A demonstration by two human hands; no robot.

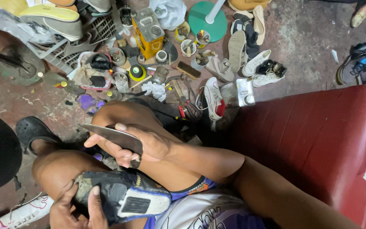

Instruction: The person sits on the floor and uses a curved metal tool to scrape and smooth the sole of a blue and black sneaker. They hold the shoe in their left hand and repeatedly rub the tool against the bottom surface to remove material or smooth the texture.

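Observation:
My right hand grips a broad flat metal blade whose tip points left, held just above my knees. Below it, my left hand holds a worn shoe sole-up against my lap; the sole is dark and scuffed with a white and blue edge and a black rectangular patch. The blade hovers a little above the shoe's toe end and does not clearly touch it.
The floor ahead is crowded: a yellow tin can, small pots and brushes, several loose shoes, a green round stand base, a white crate. A black clog sits left. A red padded seat fills the right.

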